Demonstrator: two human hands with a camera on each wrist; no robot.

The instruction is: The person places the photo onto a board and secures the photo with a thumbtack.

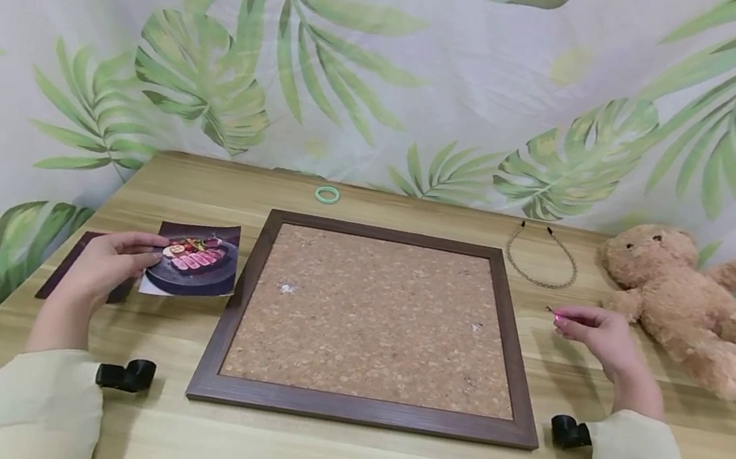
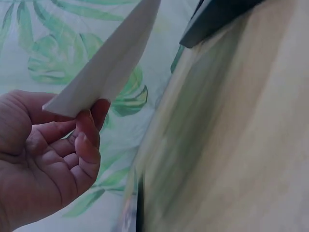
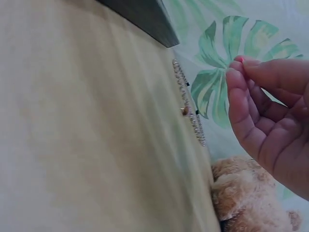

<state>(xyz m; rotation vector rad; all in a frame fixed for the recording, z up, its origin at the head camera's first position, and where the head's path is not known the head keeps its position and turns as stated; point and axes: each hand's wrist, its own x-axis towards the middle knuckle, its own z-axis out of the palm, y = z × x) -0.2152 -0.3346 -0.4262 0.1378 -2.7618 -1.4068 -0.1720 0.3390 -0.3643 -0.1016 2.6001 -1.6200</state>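
Note:
My left hand (image 1: 98,268) pinches a glossy photo print (image 1: 200,276) of sliced meat on a dark plate, between thumb and fingers at its left edge. Its white back (image 2: 108,63) faces the left wrist view. Partly behind this hand, a second dark print (image 1: 65,268) lies on the table. My right hand (image 1: 601,340) hovers right of the framed cork board (image 1: 375,326), thumb and index fingertips together; whether something tiny is between them cannot be told. Close to those fingertips appears a small brass pushpin (image 1: 549,310), seen on the table in the right wrist view.
The cork board's dark wooden frame (image 1: 362,411) fills the table's middle. A beaded chain (image 1: 538,283) with black ends lies beyond its right side, near a plush teddy bear (image 1: 684,308). At the back is a green ring (image 1: 326,195), before a leaf-patterned curtain (image 1: 460,92).

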